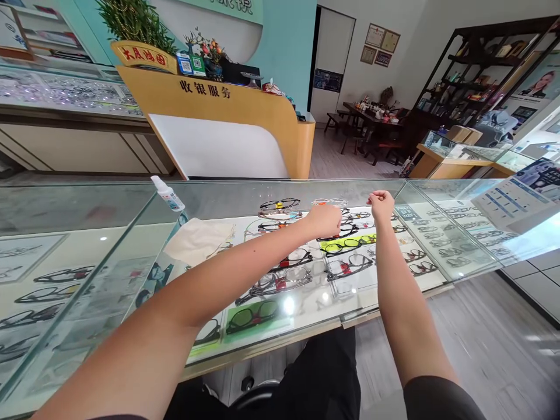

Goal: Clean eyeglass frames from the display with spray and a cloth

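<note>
Both arms reach forward over a glass display counter. My left hand is closed like a fist above the glass; its fingertips are turned away, so anything inside is hidden. To its right, my right hand is raised a little, with thumb and fingertips pinched together; nothing nameable shows between them. Eyeglasses with clear frames lie just beyond my left hand. Black-framed eyeglasses are to its left. Several more pairs lie in rows beneath and around both hands, including black glasses on a yellow-green card.
A white spray bottle leans at the left, near a crumpled cream cloth. A calendar-like printed stand is on the right. Behind the counter is a wooden cashier desk. A wheeled chair base shows below.
</note>
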